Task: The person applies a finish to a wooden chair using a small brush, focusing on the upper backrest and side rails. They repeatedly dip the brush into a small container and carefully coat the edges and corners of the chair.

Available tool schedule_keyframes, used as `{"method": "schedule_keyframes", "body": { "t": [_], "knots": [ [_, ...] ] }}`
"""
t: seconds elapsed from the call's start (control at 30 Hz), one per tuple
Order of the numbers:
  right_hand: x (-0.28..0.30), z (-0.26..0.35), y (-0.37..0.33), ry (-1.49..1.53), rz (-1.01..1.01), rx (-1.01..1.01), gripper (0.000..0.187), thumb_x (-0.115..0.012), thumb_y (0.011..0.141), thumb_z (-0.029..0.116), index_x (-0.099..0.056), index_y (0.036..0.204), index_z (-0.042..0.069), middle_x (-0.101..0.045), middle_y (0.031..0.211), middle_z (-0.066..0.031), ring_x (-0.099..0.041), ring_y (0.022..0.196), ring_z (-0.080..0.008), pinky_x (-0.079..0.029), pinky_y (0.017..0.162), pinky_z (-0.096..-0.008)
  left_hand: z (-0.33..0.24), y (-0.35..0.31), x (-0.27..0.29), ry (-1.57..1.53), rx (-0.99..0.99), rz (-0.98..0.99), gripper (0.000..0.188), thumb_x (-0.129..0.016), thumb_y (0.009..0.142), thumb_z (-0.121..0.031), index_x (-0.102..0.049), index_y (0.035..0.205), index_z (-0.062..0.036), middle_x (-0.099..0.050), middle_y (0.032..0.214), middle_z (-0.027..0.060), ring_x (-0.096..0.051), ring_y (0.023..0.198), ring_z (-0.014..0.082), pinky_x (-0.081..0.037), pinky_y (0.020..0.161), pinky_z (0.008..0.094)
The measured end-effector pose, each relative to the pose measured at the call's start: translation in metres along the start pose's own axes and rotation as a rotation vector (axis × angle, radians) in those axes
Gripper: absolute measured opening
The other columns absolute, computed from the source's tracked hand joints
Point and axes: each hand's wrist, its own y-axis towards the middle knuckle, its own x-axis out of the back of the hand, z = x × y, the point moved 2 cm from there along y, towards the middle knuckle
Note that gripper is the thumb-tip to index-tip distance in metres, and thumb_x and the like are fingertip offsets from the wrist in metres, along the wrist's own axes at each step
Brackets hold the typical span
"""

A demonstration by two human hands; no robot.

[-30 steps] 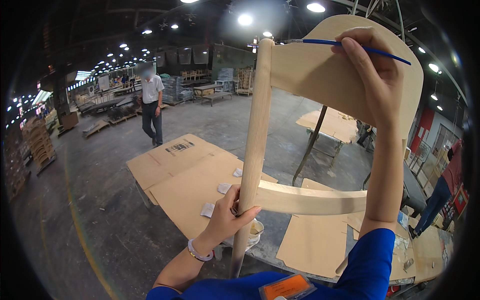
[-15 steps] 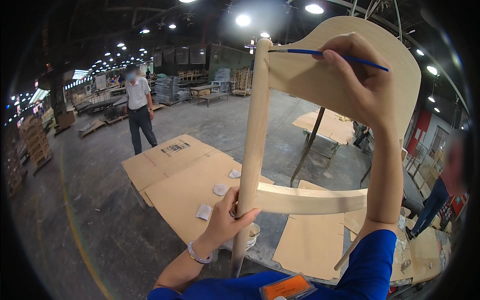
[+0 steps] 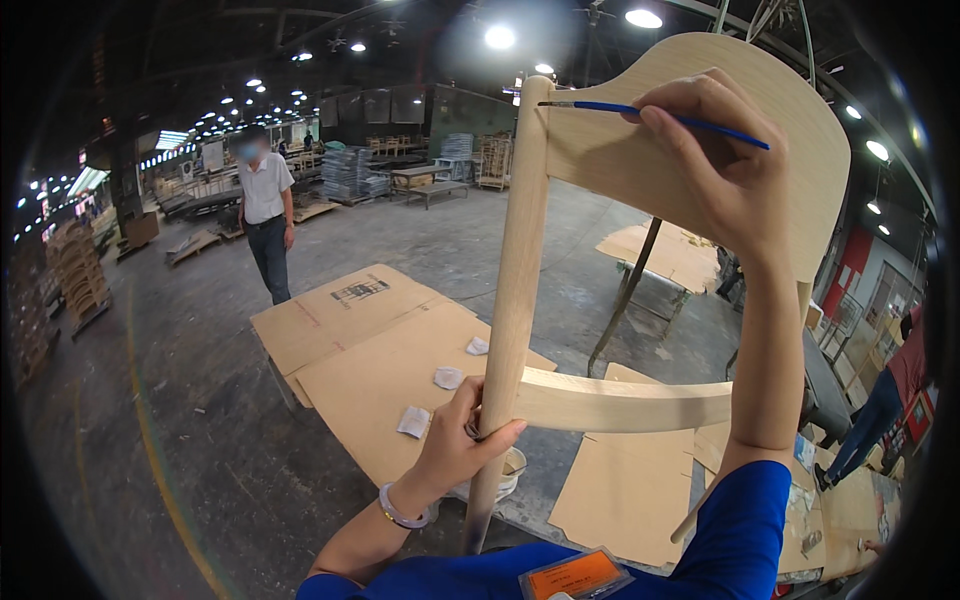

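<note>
A pale wooden chair frame [image 3: 508, 280] stands tilted before me, its round post upright at the left. The curved backrest panel [image 3: 640, 150] joins the post near the top, and a curved rail [image 3: 620, 402] meets it lower down. My left hand [image 3: 462, 428] is wrapped round the lower part of the post, thumb toward me. In my right hand [image 3: 725, 140] a thin blue paintbrush [image 3: 690, 121] is pinched between thumb and fingers. Its tip touches or nearly touches the post beside the joint with the panel.
A cardboard-covered table [image 3: 370, 350] lies beyond my left hand, with several folded white cloths [image 3: 447, 378] on it. Behind the post is a small tub [image 3: 510, 470]. A person in a white shirt [image 3: 266, 210] stands at the left, another person [image 3: 885, 400] at the far right.
The view has shifted slightly, and the brush tip stays at the top joint of the post. The person in the white shirt has moved a little left.
</note>
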Motion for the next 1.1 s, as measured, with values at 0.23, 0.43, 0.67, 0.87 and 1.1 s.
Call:
{"method": "schedule_keyframes", "body": {
  "t": [0.23,0.43,0.67,0.87,1.1],
  "knots": [
    [-0.004,0.006,0.0,0.019,0.028,-0.033,0.008,-0.072,0.094,0.004,-0.075,0.098,-0.002,-0.069,0.091,-0.0051,-0.066,0.089,-0.0128,-0.049,0.083,-0.0252,-0.003,-0.002,0.002,0.002,-0.016,-0.007,0.048,-0.078,0.093,-0.014,-0.052,0.129,0.0049,-0.074,0.101,0.0163,-0.075,0.088,0.0161,-0.061,0.075,0.0282],
    [-0.01,0.004,0.004,0.009,-0.006,-0.026,0.01,-0.077,0.089,0.01,-0.079,0.097,0.004,-0.074,0.09,-0.0067,-0.07,0.081,-0.0182,-0.054,0.076,-0.0308,-0.004,-0.003,0.005,0.024,-0.032,-0.018,0.047,-0.077,0.093,-0.013,-0.052,0.129,0.0047,-0.074,0.099,0.0158,-0.076,0.086,0.0164,-0.061,0.074,0.028],
    [-0.013,0.003,0.004,0.087,-0.011,-0.06,0.011,-0.076,0.091,0.009,-0.079,0.098,0.002,-0.074,0.092,-0.0079,-0.071,0.083,-0.0173,-0.055,0.078,-0.0302,-0.002,-0.006,0.008,0.008,-0.036,-0.022,0.048,-0.078,0.092,-0.012,-0.052,0.129,0.0044,-0.074,0.099,0.0161,-0.076,0.086,0.0166,-0.062,0.074,0.0281],
    [-0.013,0.005,0.006,0.044,-0.011,-0.029,0.011,-0.076,0.092,0.009,-0.079,0.098,0.001,-0.074,0.093,-0.0082,-0.071,0.084,-0.017,-0.056,0.079,-0.0303,-0.002,-0.007,0.009,0.01,-0.047,-0.031,0.046,-0.078,0.092,-0.012,-0.052,0.127,0.0042,-0.074,0.099,0.0165,-0.076,0.086,0.0176,-0.062,0.074,0.0286],
    [-0.016,0.01,0.008,0.057,-0.013,-0.054,0.011,-0.075,0.092,0.009,-0.079,0.098,0.0,-0.073,0.093,-0.0075,-0.071,0.085,-0.0167,-0.056,0.079,-0.03,-0.002,-0.008,0.013,0.013,-0.047,-0.035,0.047,-0.078,0.092,-0.013,-0.051,0.127,0.0042,-0.074,0.102,0.0173,-0.076,0.088,0.0184,-0.062,0.075,0.0293]
  ]
}}
